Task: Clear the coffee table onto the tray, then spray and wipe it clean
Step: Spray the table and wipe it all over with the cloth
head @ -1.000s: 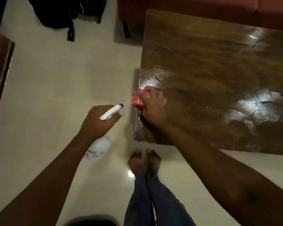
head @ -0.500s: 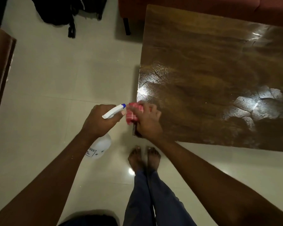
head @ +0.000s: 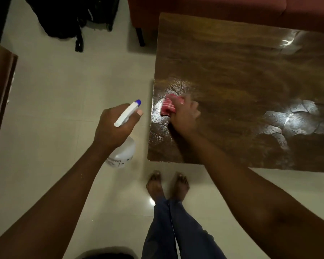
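Right hand [head: 185, 116]: fingers curled over a red checked cloth [head: 168, 107], pressing it onto the desk [head: 241, 77] near its 8 o'clock corner.
Left hand [head: 113, 128]: wrapped round the spray bottle [head: 123, 155], held off the desk at 9 o'clock.
Step, as judged: wiping.
Next: probably carry the cloth toward the glossy patches [head: 288, 122] at 4 o'clock.
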